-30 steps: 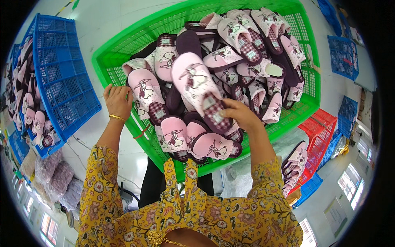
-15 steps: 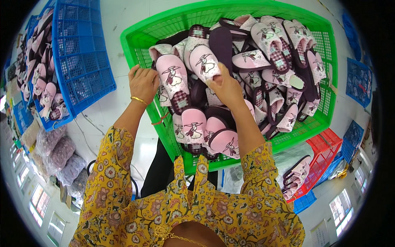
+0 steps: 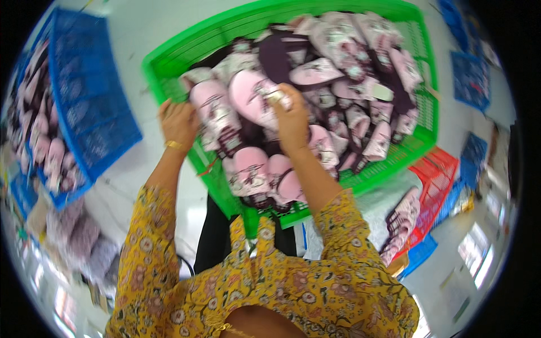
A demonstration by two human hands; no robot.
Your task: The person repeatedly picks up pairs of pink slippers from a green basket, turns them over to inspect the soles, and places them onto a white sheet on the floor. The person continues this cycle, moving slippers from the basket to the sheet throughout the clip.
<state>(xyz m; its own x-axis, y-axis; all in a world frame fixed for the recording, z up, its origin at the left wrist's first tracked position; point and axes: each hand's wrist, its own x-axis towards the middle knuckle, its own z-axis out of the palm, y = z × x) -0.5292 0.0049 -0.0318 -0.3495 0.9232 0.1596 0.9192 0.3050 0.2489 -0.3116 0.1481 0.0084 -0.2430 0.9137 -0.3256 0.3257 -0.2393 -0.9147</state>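
Note:
My right hand (image 3: 293, 119) grips a pink slipper (image 3: 245, 96) at its right end, with its rounded pink toe pointing up and left. The slipper has a dark printed figure on its upper and is held just over the pile. At the left rim of the green plastic basket (image 3: 159, 87), my left hand (image 3: 179, 121) is closed with its fingers curled over the edge; the fingertips are hidden. Many similar pink slippers with dark soles and checked insoles fill the basket, among them a pink slipper (image 3: 211, 101) beside my left hand. The picture is blurred.
A blue crate (image 3: 96, 90) with more pink slippers stands at the left. Bulging clear bags (image 3: 84, 242) lie below it. Near the basket's lower right is a red crate (image 3: 433, 186), with pink slippers (image 3: 403, 225) beside it. Further blue crates (image 3: 470, 79) stand at the far right.
The whole view has shifted, so the basket appears further left. My right hand has turned the held slipper, bringing its toe over to the left. My left hand remains at the basket's left rim.

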